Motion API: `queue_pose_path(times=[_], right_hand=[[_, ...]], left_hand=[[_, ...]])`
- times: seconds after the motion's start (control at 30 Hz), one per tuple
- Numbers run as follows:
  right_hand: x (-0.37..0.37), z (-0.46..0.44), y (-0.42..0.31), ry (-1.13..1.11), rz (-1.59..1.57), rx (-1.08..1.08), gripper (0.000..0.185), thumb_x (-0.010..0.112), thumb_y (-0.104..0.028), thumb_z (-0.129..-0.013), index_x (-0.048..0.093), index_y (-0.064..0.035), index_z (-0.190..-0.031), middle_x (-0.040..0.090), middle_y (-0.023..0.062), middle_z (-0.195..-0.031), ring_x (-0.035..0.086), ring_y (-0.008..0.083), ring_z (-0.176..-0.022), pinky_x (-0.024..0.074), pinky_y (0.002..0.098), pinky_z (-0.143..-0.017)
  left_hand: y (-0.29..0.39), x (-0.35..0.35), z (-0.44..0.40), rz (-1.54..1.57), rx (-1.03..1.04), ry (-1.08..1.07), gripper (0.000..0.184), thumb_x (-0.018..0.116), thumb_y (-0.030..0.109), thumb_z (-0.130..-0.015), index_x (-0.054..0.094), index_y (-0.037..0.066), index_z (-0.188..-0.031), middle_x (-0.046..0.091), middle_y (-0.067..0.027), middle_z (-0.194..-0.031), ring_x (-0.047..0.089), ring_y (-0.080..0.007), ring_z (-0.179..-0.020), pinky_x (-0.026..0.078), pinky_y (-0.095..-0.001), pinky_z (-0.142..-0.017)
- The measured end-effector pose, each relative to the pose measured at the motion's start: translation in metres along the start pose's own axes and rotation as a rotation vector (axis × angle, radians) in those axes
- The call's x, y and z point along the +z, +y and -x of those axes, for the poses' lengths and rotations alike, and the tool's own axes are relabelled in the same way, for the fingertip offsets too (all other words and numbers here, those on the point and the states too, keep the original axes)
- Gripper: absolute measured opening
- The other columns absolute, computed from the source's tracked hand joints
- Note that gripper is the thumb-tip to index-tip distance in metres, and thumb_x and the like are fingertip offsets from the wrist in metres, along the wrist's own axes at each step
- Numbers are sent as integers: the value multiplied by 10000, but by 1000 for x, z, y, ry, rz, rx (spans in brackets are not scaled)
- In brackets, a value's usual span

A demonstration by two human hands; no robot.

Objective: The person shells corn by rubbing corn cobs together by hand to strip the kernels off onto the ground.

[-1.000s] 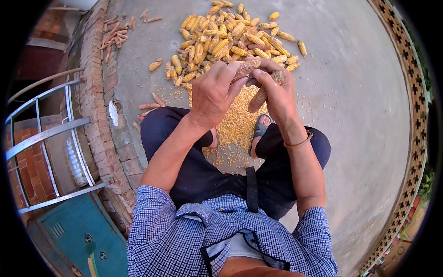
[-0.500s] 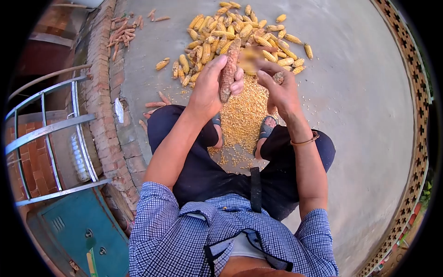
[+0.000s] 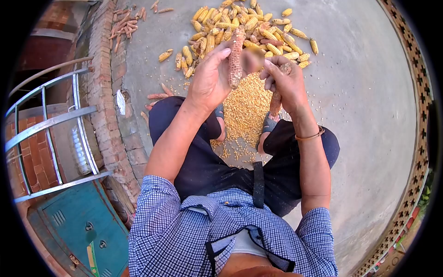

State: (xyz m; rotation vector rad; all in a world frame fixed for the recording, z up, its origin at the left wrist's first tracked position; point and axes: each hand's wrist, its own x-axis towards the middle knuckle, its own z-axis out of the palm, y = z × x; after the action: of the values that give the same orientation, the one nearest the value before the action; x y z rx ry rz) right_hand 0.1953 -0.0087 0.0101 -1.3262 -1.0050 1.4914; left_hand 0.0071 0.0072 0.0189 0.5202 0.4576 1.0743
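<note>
My left hand (image 3: pixel 208 83) is closed on a reddish-brown corn cob (image 3: pixel 236 60), stripped of kernels, which it holds nearly upright with the thumb along its side. My right hand (image 3: pixel 290 87) is closed around a second bare cob (image 3: pixel 275 104) that pokes out below the palm. Its thumb and fingertips point toward the first cob, and a blurred patch between the hands hides detail there. Beneath both hands, loose yellow kernels (image 3: pixel 249 108) form a heap between my sandalled feet. Beyond them lies a pile of yellow corn ears (image 3: pixel 226 27).
Stripped cobs (image 3: pixel 123 27) lie at the upper left by a brick edging (image 3: pixel 105 92), and a few more (image 3: pixel 159 96) beside my left knee. A metal railing (image 3: pixel 50 127) and a teal cabinet (image 3: pixel 83 226) stand left. A patterned border (image 3: pixel 417 106) curves along the right.
My left hand has turned the cob more upright and its fingers have shifted behind it. The right hand has rolled, so its cob now shows below the palm. The view has shifted slightly.
</note>
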Motion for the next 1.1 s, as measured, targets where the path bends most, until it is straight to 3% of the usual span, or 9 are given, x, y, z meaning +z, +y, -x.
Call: queue_pose_path(times=[0.4, 0.67, 0.87, 1.0, 1.1], right_hand=[[-1, -2, 6, 32, -151, -59, 239, 665, -104, -900, 619, 42, -1083, 657, 43, -802, 580, 66, -627, 445, 194, -552], [2, 0, 4, 98, -155, -119, 175, 665, -116, -909, 655, 14, -1026, 649, 35, -791, 556, 53, -629, 433, 181, -546], [4, 7, -6, 36, -200, -271, 209, 707, -170, -899, 674, 3, -1011, 632, 26, -752, 546, 40, -617, 385, 160, -408], [4, 9, -6, 46, -216, -246, 196, 707, -172, -897, 683, -3, -995, 630, 26, -734, 542, 33, -557, 350, 163, -336], [1, 8, -4, 61, -197, -252, 176, 699, -161, -901, 685, -4, -982, 633, 30, -728, 544, 30, -533, 341, 163, -323]], left_hand=[[-5, 2, -2, -126, 74, -144, 353, 514, 104, -980, 484, -17, -1310, 629, -136, -1020, 632, -224, -950, 517, -376, -906], [-8, 3, 3, -176, 71, -69, 402, 568, 88, -969, 471, -24, -1342, 652, -130, -1023, 655, -200, -894, 560, -341, -818], [-14, 4, 3, -357, 91, -67, 348, 585, 85, -963, 523, -48, -1279, 670, -117, -1015, 668, -168, -860, 570, -292, -758], [-17, 6, 4, -454, 104, -69, 329, 588, 85, -963, 536, -67, -1250, 667, -108, -1008, 664, -156, -852, 568, -285, -749], [-19, 7, 5, -507, 88, -58, 338, 572, 95, -961, 544, -23, -1277, 672, -115, -1003, 647, -182, -859, 540, -315, -754]])
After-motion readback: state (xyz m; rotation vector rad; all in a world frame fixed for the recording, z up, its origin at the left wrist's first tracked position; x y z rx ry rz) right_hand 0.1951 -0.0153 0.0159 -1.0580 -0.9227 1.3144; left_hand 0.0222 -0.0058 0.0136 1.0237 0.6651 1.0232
